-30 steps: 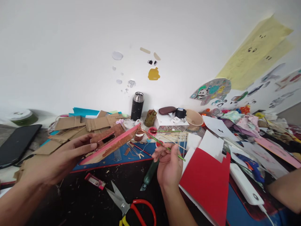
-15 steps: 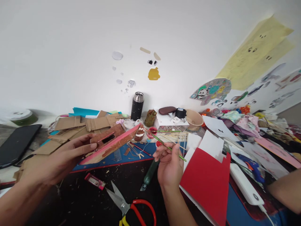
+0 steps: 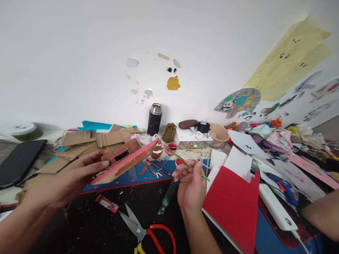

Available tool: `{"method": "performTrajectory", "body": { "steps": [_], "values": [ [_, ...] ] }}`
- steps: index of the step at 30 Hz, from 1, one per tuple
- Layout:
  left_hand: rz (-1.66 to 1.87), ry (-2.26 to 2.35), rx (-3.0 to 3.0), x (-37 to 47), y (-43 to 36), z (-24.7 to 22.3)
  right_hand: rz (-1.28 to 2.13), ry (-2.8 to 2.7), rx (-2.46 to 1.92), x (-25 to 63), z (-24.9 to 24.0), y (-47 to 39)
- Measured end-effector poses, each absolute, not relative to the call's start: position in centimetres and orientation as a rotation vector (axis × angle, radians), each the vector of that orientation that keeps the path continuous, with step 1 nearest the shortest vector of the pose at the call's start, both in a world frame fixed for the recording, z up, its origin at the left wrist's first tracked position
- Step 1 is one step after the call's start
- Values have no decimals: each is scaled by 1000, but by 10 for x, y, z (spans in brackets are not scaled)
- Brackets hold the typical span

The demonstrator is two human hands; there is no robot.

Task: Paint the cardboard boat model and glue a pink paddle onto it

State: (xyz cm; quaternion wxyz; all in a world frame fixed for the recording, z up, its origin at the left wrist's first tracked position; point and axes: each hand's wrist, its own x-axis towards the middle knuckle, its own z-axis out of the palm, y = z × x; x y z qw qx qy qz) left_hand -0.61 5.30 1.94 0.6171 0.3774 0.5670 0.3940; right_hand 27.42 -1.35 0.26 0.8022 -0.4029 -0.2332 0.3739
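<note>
My left hand (image 3: 63, 180) grips the left end of a painted cardboard model (image 3: 132, 162), brown with a pink strip along its edge and a rectangular cut-out. The model is held tilted above the desk, its right tip pointing up. My right hand (image 3: 192, 187) is closed on a slim green paintbrush (image 3: 182, 159), pinched between thumb and fingers. The brush's tip points up and left, close to the model's raised end; whether they touch I cannot tell. Behind them are a jar of brown paint (image 3: 157, 151) and a small pot of red paint (image 3: 172, 146).
Scissors (image 3: 139, 231), a green utility knife (image 3: 169, 194) and a pink-ended small box (image 3: 107, 204) lie in front. Red card (image 3: 233, 204) and a white power strip (image 3: 278, 207) are at right. A black flask (image 3: 154, 120) stands behind; another person's arm (image 3: 323, 215) shows at far right.
</note>
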Motion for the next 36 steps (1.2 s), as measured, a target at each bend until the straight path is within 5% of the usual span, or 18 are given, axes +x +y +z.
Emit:
{"method": "performTrajectory", "body": {
  "steps": [36],
  "values": [
    [880,1260,888,-8,53,18,921,-664,-771,267,1,-21]
  ]
}}
